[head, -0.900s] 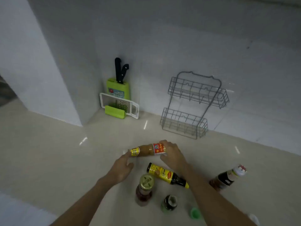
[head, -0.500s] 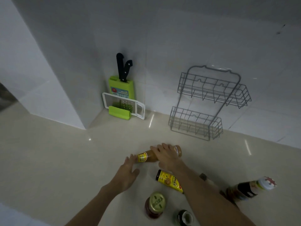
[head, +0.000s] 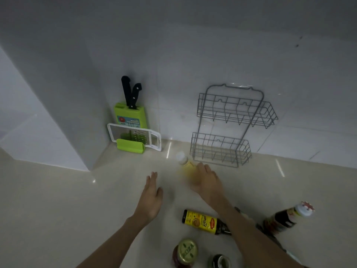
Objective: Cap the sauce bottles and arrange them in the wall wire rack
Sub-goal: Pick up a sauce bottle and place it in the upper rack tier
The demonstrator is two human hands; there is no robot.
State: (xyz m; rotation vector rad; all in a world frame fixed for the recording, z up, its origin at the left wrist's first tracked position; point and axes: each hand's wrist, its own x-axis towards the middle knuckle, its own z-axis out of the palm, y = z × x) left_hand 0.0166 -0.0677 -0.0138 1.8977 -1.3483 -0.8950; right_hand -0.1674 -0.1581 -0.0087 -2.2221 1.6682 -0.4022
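Progress: early by my read; both tiers of the wall wire rack (head: 229, 124) hold nothing, every bottle is on the bench (head: 58, 209) or in hand.
Nearest bottles: gold-lidded jar (head: 185, 252) upright at bottom edge, lid on; dark bottle (head: 220, 261) just right of it, cut off by the frame, cap state unclear.
Yellow-label bottle (head: 202, 222): lying on its side, neck partly hidden behind the right forearm.
Dark sauce bottle (head: 286, 219): off to the right, tilted in view, white cap with red print on.
Left hand (head: 149, 198): empty, fingers spread flat, above or on the bench, can't tell if touching.
Right hand (head: 207, 180): wrapped around the amber bottle (head: 186, 166), just in front of the rack's lower tier.
Amber bottle look: motion-blurred, white cap end pointing away toward the wall, yellowish body; label unreadable.
Left to do: rack all bottles; check caps on the near dark one and the yellow-label one.
Far corner: green knife block (head: 131, 117) and white grater (head: 135, 136), well left of the rack.
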